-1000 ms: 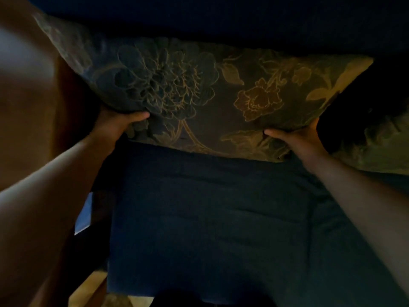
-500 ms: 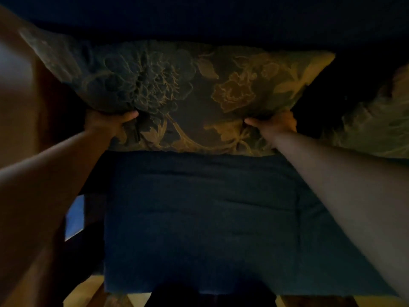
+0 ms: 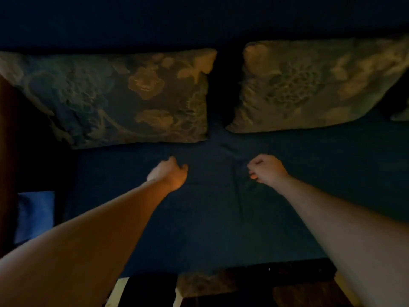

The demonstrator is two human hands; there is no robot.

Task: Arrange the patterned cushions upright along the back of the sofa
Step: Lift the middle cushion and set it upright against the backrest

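Two floral patterned cushions lean upright against the dark blue sofa back [image 3: 199,23]. The left cushion [image 3: 115,98] stands at the sofa's left end, the right cushion [image 3: 309,85] beside it with a dark gap between them. My left hand [image 3: 170,173] hovers over the blue seat [image 3: 210,218] just below the left cushion's lower right corner, fingers curled, holding nothing. My right hand [image 3: 265,169] is a loose fist over the seat below the gap, also holding nothing. Neither hand touches a cushion.
A dark wooden armrest [image 3: 6,151] borders the sofa on the left, with a blue patch [image 3: 35,216] beside it. The corner of another cushion [image 3: 401,114] shows at the far right edge. Floor and a dark rug [image 3: 221,289] lie below the seat's front edge.
Both hands have let go of the left cushion and drawn back over the seat. The view has pulled back and shifted right, so the second cushion now shows fully.
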